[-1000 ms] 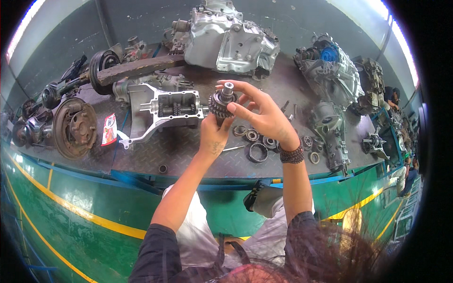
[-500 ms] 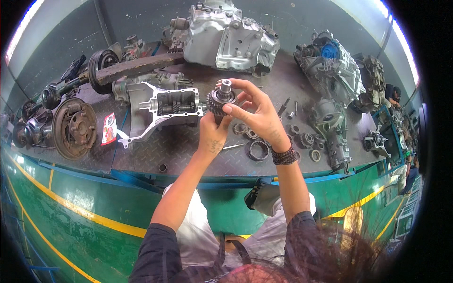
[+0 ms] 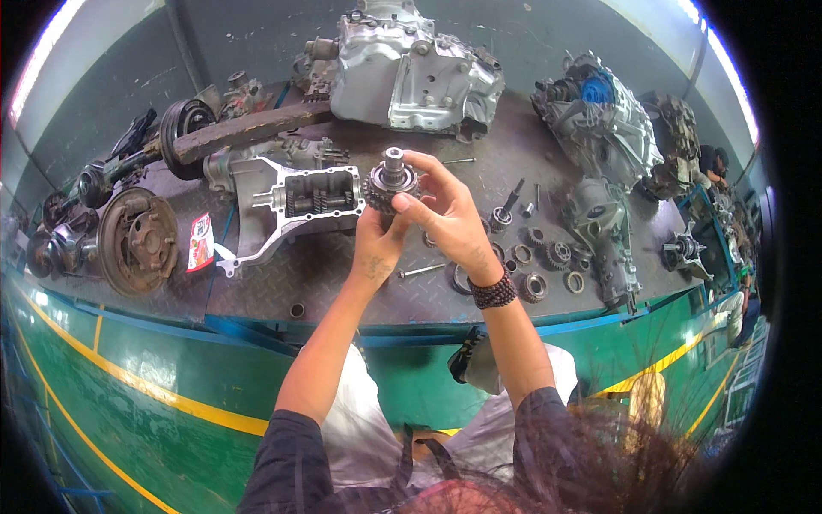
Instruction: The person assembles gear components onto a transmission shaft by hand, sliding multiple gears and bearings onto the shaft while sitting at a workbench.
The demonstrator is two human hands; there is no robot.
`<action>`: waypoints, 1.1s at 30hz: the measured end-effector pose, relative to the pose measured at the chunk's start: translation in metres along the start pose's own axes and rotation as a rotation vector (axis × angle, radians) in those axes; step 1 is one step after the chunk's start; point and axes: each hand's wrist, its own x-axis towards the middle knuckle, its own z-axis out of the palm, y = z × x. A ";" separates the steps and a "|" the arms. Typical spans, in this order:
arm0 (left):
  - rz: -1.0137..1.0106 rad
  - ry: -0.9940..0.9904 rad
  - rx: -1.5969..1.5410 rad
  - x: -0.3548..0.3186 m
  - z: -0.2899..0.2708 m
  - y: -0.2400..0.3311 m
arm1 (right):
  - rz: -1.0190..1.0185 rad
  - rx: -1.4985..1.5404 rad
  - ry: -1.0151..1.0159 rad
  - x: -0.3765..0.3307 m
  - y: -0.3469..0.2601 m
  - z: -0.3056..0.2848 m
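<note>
Upright between my two hands is a gear shaft (image 3: 393,177), its splined end pointing up through a bearing and a toothed gear. My left hand (image 3: 376,246) grips it from below, where the fingers hide its lower part. The thumb and fingers of my right hand (image 3: 449,220) close round the gear and bearing from the right. Just left of my hands lies an open gearbox housing (image 3: 349,168) with gears (image 3: 320,199) inside. A bolt (image 3: 421,269) lies below my right hand. Several loose gears (image 3: 557,253) and bearing rings (image 3: 574,282) lie to its right.
A big silver transmission case (image 3: 368,81) stands at the back of the metal bench. At right is another gearbox (image 3: 604,137); a brake drum (image 3: 137,240) and a red-white packet (image 3: 201,242) lie left. A small ring (image 3: 297,310) sits near the front edge.
Both hands have moved slightly left with the gear shaft, and its upper end now leans a little further left. A loose shaft and a bolt on the bench show more fully now.
</note>
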 end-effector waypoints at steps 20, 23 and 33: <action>0.044 0.109 -0.031 0.000 0.000 -0.001 | -0.339 -0.409 0.343 0.019 -0.052 -0.033; 0.084 0.034 0.031 -0.001 -0.001 0.002 | -0.102 -0.439 0.252 -0.008 -0.036 -0.087; 0.065 0.052 0.051 -0.001 -0.005 0.003 | 0.614 -0.895 0.270 -0.141 0.067 -0.229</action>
